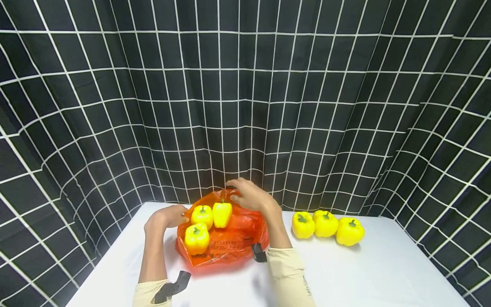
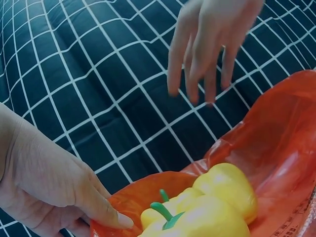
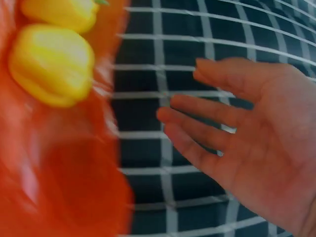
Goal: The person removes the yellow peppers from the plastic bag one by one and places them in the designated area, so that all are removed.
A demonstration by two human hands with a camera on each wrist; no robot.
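Note:
A red plastic bag [image 1: 238, 236] lies spread on the table, its mouth facing up. Inside its left part sit three yellow bell peppers: one at the front [image 1: 197, 239], one behind it [image 1: 202, 216] and one toward the back [image 1: 222, 214]. My left hand [image 2: 54, 182] pinches the bag's left rim between thumb and fingers, close beside the peppers. Over the far side of the bag my right hand [image 1: 249, 195] hovers with fingers extended and holds nothing. In the right wrist view its palm [image 3: 271, 143] shows, apart from the red plastic.
Three more yellow bell peppers stand in a row right of the bag: a left one [image 1: 303, 225], a middle one [image 1: 325, 224] and a right one [image 1: 350, 231]. The white table [image 1: 383, 273] ends at a dark gridded curtain [image 1: 245, 106] behind and at both sides.

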